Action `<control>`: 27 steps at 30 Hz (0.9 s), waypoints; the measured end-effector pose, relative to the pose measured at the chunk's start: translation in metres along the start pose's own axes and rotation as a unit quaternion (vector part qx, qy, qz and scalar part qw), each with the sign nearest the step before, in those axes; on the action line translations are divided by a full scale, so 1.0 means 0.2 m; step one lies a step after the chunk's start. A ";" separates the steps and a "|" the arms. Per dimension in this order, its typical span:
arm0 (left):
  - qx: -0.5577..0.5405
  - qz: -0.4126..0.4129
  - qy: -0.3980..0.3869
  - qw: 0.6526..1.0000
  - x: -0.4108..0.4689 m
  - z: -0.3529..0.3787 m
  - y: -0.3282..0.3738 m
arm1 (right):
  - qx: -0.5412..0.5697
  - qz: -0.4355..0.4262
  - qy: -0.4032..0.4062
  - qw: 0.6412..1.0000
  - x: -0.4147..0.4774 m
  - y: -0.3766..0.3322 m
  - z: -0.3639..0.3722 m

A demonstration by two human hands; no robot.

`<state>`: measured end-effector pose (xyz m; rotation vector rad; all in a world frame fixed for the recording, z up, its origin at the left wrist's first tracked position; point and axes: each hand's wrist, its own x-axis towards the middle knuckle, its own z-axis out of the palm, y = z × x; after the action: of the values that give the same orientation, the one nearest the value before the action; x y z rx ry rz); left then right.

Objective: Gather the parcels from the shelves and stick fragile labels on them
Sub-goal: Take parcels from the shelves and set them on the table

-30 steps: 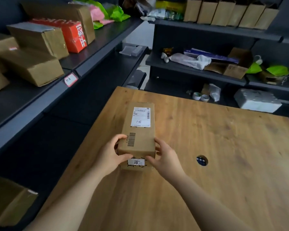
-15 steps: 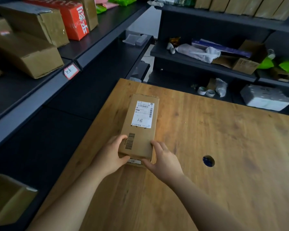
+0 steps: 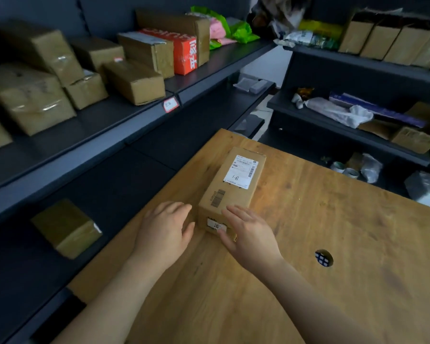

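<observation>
The left hand and right hand are drawn back from the hold kept half a second ago. Each grip is now wide, fingers straight, with nothing held. Whether the right thumb touches the box cannot be told. The parcel is set flat on the counter, just beyond the fingertips, towards the far left corner. One parcel is judged gathered, and no fragile label is seen. Further off, more boxes are left on the left shelf.
</observation>
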<state>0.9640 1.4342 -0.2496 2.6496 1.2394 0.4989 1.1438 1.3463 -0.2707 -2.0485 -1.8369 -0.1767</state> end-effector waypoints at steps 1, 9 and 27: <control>0.006 -0.017 0.015 1.000 -0.07 -0.03 0.01 | 0.008 -0.021 -0.001 1.000 -0.02 -0.03 -0.02; 0.073 -0.157 0.110 0.979 -0.78 -0.32 0.06 | 0.116 -0.194 -0.009 0.974 -0.21 -0.47 -0.11; 0.211 -0.492 0.272 0.800 -2.74 -1.16 -0.02 | 0.297 -0.510 -0.021 0.807 -1.03 -2.29 -0.41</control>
<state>0.5483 1.0178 -0.1595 1.6682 2.8866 0.8513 0.6811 1.1585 -0.1752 -0.5242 -2.4178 0.1624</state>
